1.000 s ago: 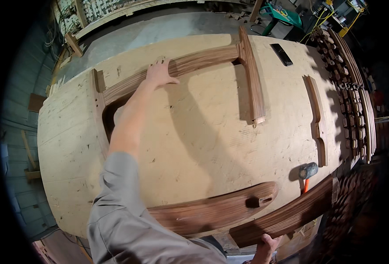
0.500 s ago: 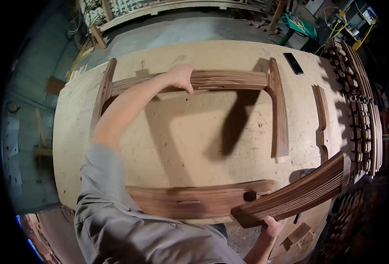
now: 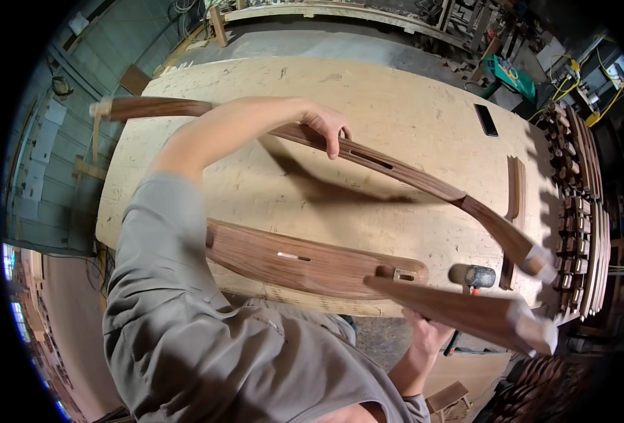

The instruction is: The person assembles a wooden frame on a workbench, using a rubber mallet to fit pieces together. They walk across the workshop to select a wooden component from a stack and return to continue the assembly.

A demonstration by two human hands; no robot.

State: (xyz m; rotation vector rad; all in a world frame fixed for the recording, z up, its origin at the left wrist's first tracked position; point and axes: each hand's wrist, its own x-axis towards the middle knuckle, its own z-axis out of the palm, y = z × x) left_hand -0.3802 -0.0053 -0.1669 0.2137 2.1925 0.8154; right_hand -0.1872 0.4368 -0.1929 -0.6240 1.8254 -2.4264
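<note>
Holding a slotted wooden frame point(image 3: 425, 183) in the left grip point(image 3: 325, 125), a wooden board point(image 3: 460, 314) in the right grip point(image 3: 426, 331)

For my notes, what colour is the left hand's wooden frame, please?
The frame is streaked brown, best seen in the head view.

1. Brown wooden frame point(image 3: 428, 182): stripy grain, dark slot in its rail, pale blurry ends, was held up over the surface point(image 3: 425, 225), slanting down to the right.
2. Brown wooden plank point(image 3: 460, 310): tilted, pale blurry right end, was near the front edge.
</note>
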